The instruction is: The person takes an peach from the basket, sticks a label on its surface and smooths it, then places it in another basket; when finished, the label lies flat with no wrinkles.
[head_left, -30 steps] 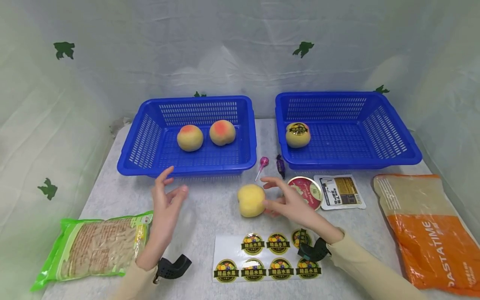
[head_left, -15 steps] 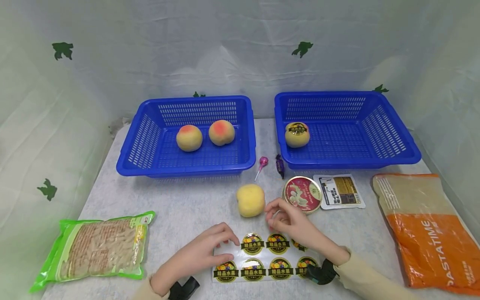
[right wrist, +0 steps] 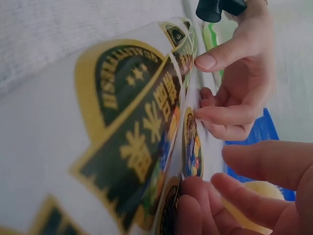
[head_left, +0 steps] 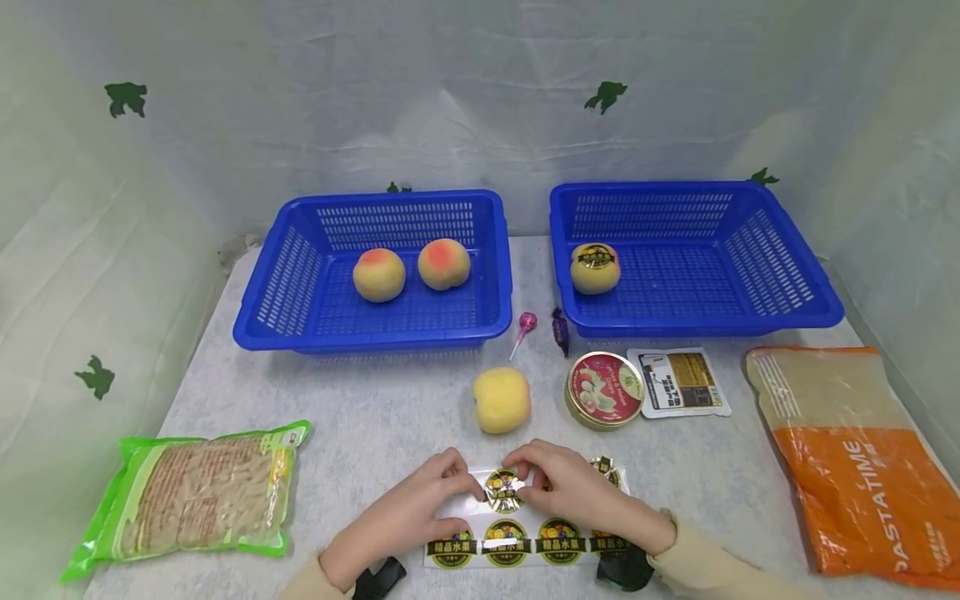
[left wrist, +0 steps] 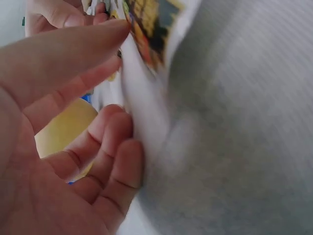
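In the head view a white sheet of round fruit stickers (head_left: 534,546) lies flat at the front of the table. My left hand (head_left: 408,510) rests on its left side, thumb and fingers apart, the fingertips beside a top-row sticker (head_left: 501,482). My right hand (head_left: 573,492) is over the top row, index finger and thumb parted at that sticker's right edge. The right wrist view shows right fingertips (right wrist: 193,188) touching the sheet, with a gap between the fingers. Just beyond the sheet sits a yellow peach (head_left: 502,401). The right hand hides some top-row stickers.
Behind stand a blue basket (head_left: 405,340) with two peaches and another blue basket (head_left: 705,325) with one stickered peach. Around lie a lollipop (head_left: 527,323), purple candy (head_left: 560,333), round tin (head_left: 604,389), white packet (head_left: 679,383), green-edged bag (head_left: 202,497) and orange bag (head_left: 862,475).
My left hand came from the left, over bare table, to the sheet. My right hand left the peach's side and moved down and left onto the top row of stickers.
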Demonstrator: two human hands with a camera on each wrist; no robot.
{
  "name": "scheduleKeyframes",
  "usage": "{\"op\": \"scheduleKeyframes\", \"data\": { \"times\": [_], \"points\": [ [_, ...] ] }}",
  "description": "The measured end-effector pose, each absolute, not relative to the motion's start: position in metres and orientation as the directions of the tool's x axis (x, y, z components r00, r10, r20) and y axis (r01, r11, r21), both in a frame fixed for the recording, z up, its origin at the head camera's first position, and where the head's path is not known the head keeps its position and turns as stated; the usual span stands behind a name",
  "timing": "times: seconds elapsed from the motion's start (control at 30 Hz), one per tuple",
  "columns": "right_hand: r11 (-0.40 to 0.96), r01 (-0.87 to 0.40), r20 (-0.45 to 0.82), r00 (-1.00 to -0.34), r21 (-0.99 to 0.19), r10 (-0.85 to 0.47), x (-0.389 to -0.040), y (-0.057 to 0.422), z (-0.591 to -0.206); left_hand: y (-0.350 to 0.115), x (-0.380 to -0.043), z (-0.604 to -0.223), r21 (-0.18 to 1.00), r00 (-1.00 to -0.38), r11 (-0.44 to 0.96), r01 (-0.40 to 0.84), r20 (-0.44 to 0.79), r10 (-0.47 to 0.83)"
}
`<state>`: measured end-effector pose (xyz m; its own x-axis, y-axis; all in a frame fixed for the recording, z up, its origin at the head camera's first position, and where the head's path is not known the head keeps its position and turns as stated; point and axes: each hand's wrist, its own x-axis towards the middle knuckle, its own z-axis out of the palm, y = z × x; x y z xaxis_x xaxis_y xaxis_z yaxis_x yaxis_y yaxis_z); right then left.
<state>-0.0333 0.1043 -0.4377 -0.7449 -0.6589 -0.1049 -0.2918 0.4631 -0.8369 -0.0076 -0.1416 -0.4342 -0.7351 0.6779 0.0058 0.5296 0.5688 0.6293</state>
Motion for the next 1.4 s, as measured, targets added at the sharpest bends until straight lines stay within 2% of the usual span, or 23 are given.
{"op": "scheduleKeyframes", "data": {
  "times": [0.27,0.53,0.73,1.0,1.1,1.3,1.4],
  "points": [
    [0.506,-0.355,-0.09,-0.744,-0.786,-0.662,-0.032,0.104,-0.438,-0.141,-0.009,-0.439,0.646,-0.747,0.577,0.5,-0.015,0.665],
    [0.462,-0.302,-0.116,-0.723,-0.834,-0.681,-0.032,0.106,-0.438,-0.141,-0.01,-0.439,0.671,-0.748,0.593,0.445,-0.085,0.659],
    [0.383,-0.274,-0.087,-0.703,-0.882,-0.705,-0.032,0.105,-0.437,-0.141,-0.01,-0.439,0.67,-0.747,0.592,0.448,-0.083,0.659],
    [0.312,-0.286,0.0,-0.737,-0.906,-0.676,-0.039,0.105,-0.427,-0.141,-0.01,-0.437,0.667,-0.751,0.591,0.454,-0.071,0.657],
    [0.294,-0.301,0.045,-0.765,-0.907,-0.642,-0.045,0.106,-0.42,-0.141,-0.01,-0.435,0.672,-0.745,0.586,0.452,-0.076,0.663],
    [0.269,-0.231,0.047,-0.832,-0.935,-0.553,-0.057,0.107,-0.39,-0.141,-0.014,-0.425,0.718,-0.737,0.567,0.404,-0.112,0.667],
    [0.257,-0.228,0.067,-0.855,-0.939,-0.514,-0.066,0.109,-0.386,-0.142,-0.02,-0.418,0.75,-0.752,0.534,0.389,-0.075,0.654]
  ]
}}
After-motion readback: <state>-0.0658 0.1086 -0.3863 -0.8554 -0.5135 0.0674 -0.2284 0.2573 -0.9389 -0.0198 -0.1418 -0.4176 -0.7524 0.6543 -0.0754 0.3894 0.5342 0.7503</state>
